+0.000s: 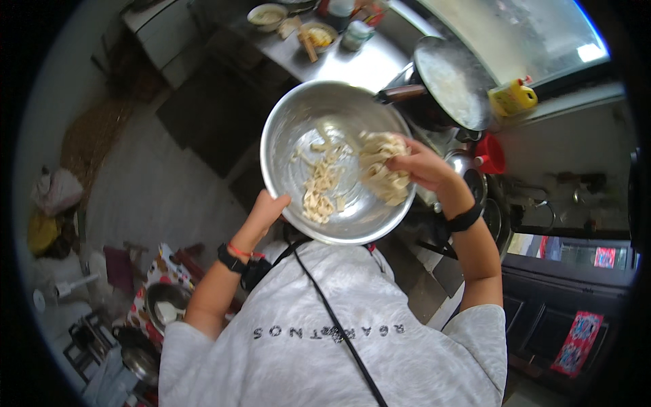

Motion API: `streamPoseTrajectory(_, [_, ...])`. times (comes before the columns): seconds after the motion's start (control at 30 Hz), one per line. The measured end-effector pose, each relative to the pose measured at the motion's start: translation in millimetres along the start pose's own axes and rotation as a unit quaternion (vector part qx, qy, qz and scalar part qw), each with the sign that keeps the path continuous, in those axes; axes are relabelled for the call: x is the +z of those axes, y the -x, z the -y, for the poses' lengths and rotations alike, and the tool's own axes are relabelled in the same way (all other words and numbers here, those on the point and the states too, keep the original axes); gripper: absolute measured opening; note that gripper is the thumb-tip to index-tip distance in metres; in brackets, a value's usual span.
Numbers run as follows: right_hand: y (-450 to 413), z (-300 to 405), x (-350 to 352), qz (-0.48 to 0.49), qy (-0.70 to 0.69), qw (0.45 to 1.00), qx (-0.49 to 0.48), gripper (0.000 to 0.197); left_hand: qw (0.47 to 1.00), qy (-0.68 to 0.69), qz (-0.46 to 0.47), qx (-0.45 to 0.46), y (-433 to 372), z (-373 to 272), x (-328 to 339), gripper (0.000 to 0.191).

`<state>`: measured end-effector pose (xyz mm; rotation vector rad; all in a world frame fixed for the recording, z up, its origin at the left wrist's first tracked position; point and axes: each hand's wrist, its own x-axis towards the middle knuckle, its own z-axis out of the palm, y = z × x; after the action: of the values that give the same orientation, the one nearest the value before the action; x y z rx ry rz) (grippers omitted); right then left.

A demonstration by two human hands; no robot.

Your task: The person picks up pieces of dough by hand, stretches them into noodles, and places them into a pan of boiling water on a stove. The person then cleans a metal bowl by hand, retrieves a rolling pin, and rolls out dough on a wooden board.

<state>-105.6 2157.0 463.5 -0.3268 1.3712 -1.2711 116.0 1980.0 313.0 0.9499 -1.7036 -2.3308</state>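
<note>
A large stainless steel bowl (335,102) is tilted in front of my body. My left hand (269,209) grips its rim at the lower left, thumb over the edge. Inside the bowl, my right hand (419,163) holds a thick bunch of pale, flat noodles (384,168) near the right wall. More noodle pieces (321,191) lie loose on the bowl's bottom. Up and to the right, close beyond the bowl, a steaming wok (450,84) of whitish liquid stands with its wooden handle (404,93) pointing towards the bowl.
A metal counter (374,63) beyond the bowl carries two food bowls (267,18) and a glass jar (357,35). A yellow oil jug (513,97) and a red plastic container (491,154) are at the right. A patterned tablecloth (165,264) lies at the lower left.
</note>
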Motion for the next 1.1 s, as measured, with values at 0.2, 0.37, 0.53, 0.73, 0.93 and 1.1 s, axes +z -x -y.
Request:
streamPoseTrajectory(0.2, [31.2, 50.9, -12.4, 0.033, -0.045, 0.995, -0.079, 0.043, 0.999, -0.007, 0.018, -0.045, -9.0, -9.0, -0.4, 0.029])
streamPoseTrajectory(0.37, [66.5, 91.5, -44.9, -0.06, -0.012, 0.98, -0.19, 0.039, 0.999, -0.017, 0.017, -0.029, -18.9, 1.0, 0.8, 0.029])
streamPoseTrajectory(0.53, [105.9, 158.0, -103.7, -0.129, 0.064, 0.965, -0.219, 0.034, 1.0, -0.001, -0.015, -0.021, -12.7, 5.9, 1.3, 0.031])
streamPoseTrajectory(0.73, [97.8, 176.4, -195.3, -0.125, 0.008, 0.971, -0.202, 0.029, 0.998, 0.002, -0.066, -0.019, -10.1, -3.2, 19.2, 0.025])
streamPoseTrajectory(0.93, [31.8, 133.9, -282.1, -0.109, 0.006, 0.988, -0.114, 0.021, 0.998, -0.025, -0.061, -0.023, -11.8, 4.3, 21.2, 0.031])
streamPoseTrajectory(1.1, [17.8, 123.3, -280.4, -0.242, 0.166, 0.945, -0.145, 0.021, 0.995, -0.051, -0.088, 0.005, -6.9, -2.1, 30.0, 0.028])
